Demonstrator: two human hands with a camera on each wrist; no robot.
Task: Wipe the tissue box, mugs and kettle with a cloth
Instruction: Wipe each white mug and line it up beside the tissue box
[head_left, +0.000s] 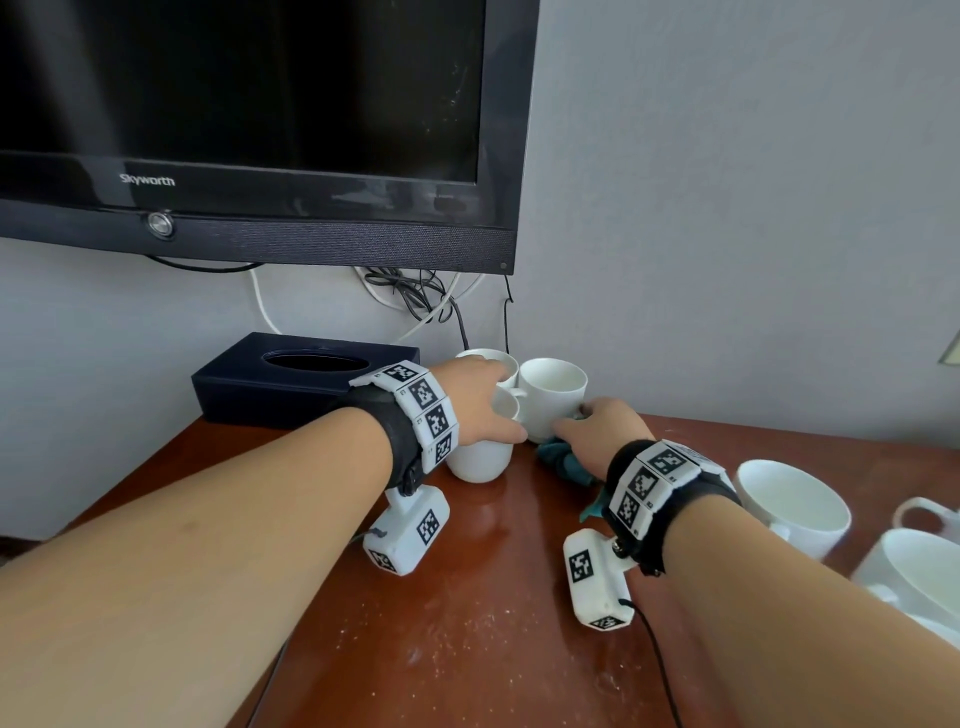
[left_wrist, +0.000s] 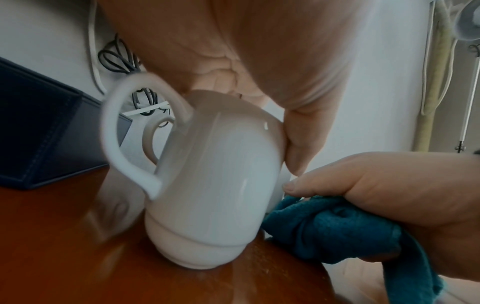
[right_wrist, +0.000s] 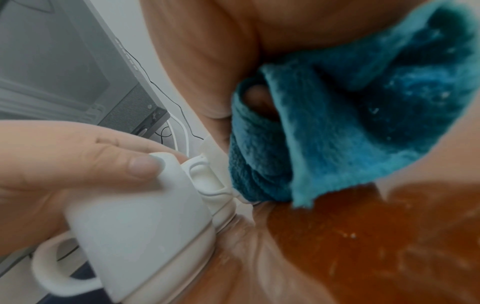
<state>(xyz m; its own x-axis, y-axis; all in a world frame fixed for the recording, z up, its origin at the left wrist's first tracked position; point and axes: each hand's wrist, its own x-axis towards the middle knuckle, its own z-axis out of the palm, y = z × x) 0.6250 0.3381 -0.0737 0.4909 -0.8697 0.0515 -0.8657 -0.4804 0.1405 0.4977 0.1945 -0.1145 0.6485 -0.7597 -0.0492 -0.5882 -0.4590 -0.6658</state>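
Note:
My left hand (head_left: 498, 410) grips a white mug (head_left: 480, 460) by its rim from above; the mug's base is on the wooden table (head_left: 467, 623). In the left wrist view the thumb lies along the wall of this mug (left_wrist: 215, 185). My right hand (head_left: 587, 421) holds a bunched teal cloth (head_left: 563, 460) low against a second white mug (head_left: 553, 395) just to the right. The cloth (right_wrist: 350, 123) fills the right wrist view, wrapped round my fingers. A third mug (head_left: 491, 358) stands behind these two. The dark navy tissue box (head_left: 306, 379) lies at the back left by the wall.
Two more white mugs (head_left: 795, 506) (head_left: 924, 571) stand at the right edge of the table. A black television (head_left: 260, 130) hangs on the wall above, with loose cables (head_left: 415, 296) dangling behind the mugs. The table's front left corner falls away near my left forearm.

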